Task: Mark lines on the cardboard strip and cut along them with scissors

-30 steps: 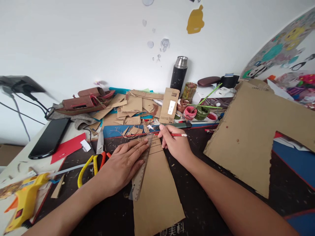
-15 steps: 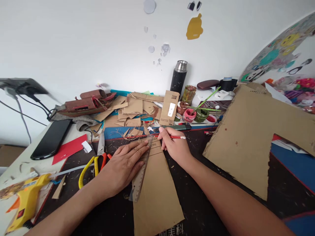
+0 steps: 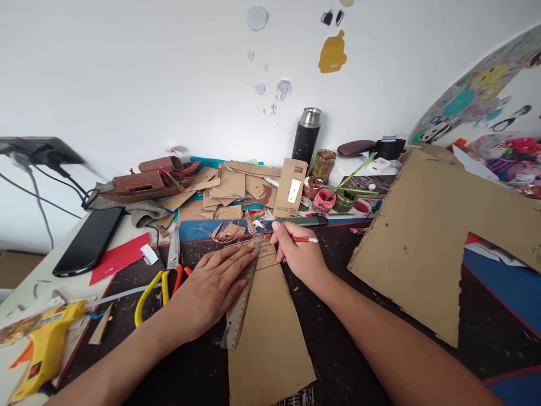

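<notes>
A strip of brown cardboard point(image 3: 270, 338) lies lengthwise before me, printed with dark lines and lettering at its far end. Along its left side runs a clear ruler point(image 3: 237, 324), slanted over the cardboard edge. My left hand point(image 3: 220, 282) lies flat with fingers stretched, pressing the ruler down. Closed around a thin red pencil point(image 3: 305, 239), my right hand point(image 3: 301, 256) rests at the strip's far right edge. The pencil's tip points left toward the ruler's far end; my fingers partly hide it. Orange-and-yellow-handled scissors point(image 3: 174, 256) lie beside my left hand.
A yellow glue gun point(image 3: 53, 338) and a black phone point(image 3: 88, 239) lie on the left. Cardboard scraps point(image 3: 230, 183), paint jars point(image 3: 324, 200) and a black flask point(image 3: 307, 138) line the back. On the right leans a large cardboard sheet point(image 3: 414, 242).
The view has tilted up very slightly. Both hands, the ruler and the cardboard keep nearly the same places, and the pencil has barely shifted.
</notes>
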{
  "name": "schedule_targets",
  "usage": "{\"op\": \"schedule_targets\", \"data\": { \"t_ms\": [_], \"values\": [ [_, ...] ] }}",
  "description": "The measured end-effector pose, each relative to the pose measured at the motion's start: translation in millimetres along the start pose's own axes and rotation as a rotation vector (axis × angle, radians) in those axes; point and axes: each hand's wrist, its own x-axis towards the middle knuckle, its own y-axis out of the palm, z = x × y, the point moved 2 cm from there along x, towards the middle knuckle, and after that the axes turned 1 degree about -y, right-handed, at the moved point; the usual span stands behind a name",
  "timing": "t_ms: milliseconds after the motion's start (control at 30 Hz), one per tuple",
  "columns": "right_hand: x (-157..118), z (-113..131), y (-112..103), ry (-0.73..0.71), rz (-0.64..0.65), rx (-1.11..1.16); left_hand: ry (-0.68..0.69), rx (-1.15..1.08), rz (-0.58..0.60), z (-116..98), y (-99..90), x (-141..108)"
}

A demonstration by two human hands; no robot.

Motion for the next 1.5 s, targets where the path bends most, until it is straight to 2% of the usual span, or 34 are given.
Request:
{"op": "schedule_targets", "data": {
  "t_ms": [167,333,500,600,700,1500],
  "values": [
    [1,1,0,0.021,-0.032,0.087,0.004,0.025,0.001,1,3.7,-1],
    [5,1,-4,0.052,-0.105,0.169,0.067,0.138,-0.081,-6,1.2,-2],
    [6,-2,-5,0.063,-0.104,0.186,0.264,0.106,-0.137,-39,-9.2,-5],
    [5,-4,-4,0.064,-0.093,0.193,0.351,0.012,-0.117,-61,-7.8,-8],
    [5,-4,-3,0.071,-0.092,0.208,0.389,-0.027,-0.090,-72,-3.9,-11],
    [4,2,-2,0.093,-0.079,0.258,0.392,-0.085,-0.098,-72,-5.0,-11]
  ]
}}
